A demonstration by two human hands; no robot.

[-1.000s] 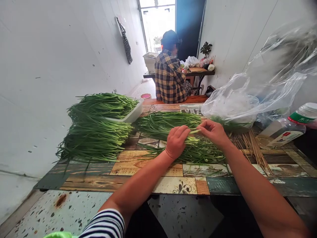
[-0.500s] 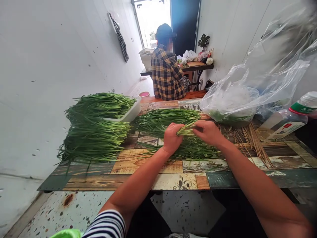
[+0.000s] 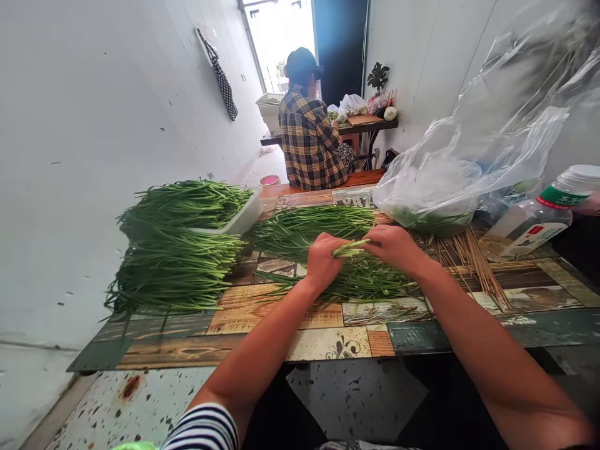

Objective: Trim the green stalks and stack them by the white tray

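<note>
My left hand (image 3: 323,259) and my right hand (image 3: 394,246) are both closed on a small bunch of green stalks (image 3: 350,248), held a little above a loose heap of the same stalks (image 3: 360,282) on the patterned table (image 3: 290,312). The pale cut ends of the bunch show between my two hands. A second heap of stalks (image 3: 309,226) lies just behind my hands.
A large pile of stalks (image 3: 175,269) lies at the left, with a white tray (image 3: 244,220) of more stalks behind it. Wooden skewers (image 3: 473,262), a clear plastic bag (image 3: 469,175) and a bottle (image 3: 539,219) are at the right. A person in a plaid shirt (image 3: 309,144) sits beyond, facing away.
My hands have gathered a few stalks from the heap and lifted them slightly, cut ends together. The view has shifted a little to the right.
</note>
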